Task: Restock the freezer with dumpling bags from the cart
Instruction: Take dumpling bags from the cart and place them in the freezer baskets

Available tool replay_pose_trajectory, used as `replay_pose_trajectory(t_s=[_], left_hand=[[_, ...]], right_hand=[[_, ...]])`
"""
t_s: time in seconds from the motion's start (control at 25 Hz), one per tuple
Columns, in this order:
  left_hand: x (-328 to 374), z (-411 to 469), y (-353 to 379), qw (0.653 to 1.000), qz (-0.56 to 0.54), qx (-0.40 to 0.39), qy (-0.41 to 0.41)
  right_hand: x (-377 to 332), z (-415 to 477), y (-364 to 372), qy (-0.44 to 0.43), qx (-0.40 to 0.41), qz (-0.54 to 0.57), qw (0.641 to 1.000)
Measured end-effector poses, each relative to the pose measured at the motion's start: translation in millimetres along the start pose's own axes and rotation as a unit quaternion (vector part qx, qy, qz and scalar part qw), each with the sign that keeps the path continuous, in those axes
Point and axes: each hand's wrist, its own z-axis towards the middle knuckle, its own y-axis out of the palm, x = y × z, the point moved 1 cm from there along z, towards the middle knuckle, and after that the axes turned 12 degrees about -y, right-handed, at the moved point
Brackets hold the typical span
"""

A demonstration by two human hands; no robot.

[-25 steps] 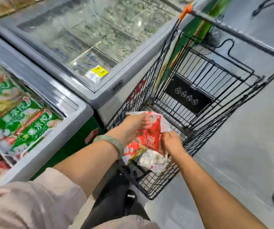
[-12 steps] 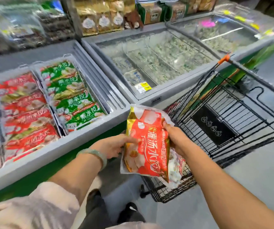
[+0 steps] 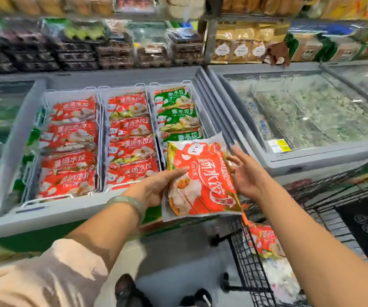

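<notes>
A red dumpling bag (image 3: 200, 180) hangs over the front right corner of the open freezer (image 3: 45, 213). My left hand (image 3: 156, 187) grips its left edge, thumb on top. My right hand (image 3: 245, 173) is at the bag's right edge with fingers spread and straight, barely touching it. Inside the freezer lie two columns of red bags (image 3: 72, 147) and a column of green bags (image 3: 176, 111) at the right. Another red bag (image 3: 265, 240) lies in the black wire cart (image 3: 345, 196) at the lower right.
A second chest freezer (image 3: 311, 120) with a glass lid stands to the right, behind the cart. Shelves of packaged goods (image 3: 134, 47) run along the back. Grey floor and my shoes (image 3: 132, 291) are below.
The bag has been lifted from above the cart to over the freezer's front right corner. My right hand has let go and spread its fingers. The view has swung left toward the freezer.
</notes>
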Motion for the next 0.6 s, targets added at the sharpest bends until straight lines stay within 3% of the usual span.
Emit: replay_pose_trajectory(t_s=[0.2, 0.4, 0.6], left_hand=[[21.1, -33.9, -98.0, 0.985, -0.148, 0.059, 0.063], [36.5, -52.9, -181.6, 0.946, -0.279, 0.104, 0.127], [41.2, -59.8, -225.0, 0.939, -0.300, 0.125, 0.108]], right_hand=[[48.0, 32.5, 113.5, 0.057, -0.048, -0.021, 0.997], [98.5, 53.6, 200.8, 0.087, -0.057, 0.023, 0.994], [128.4, 67.9, 284.8, 0.098, -0.088, 0.027, 0.991]])
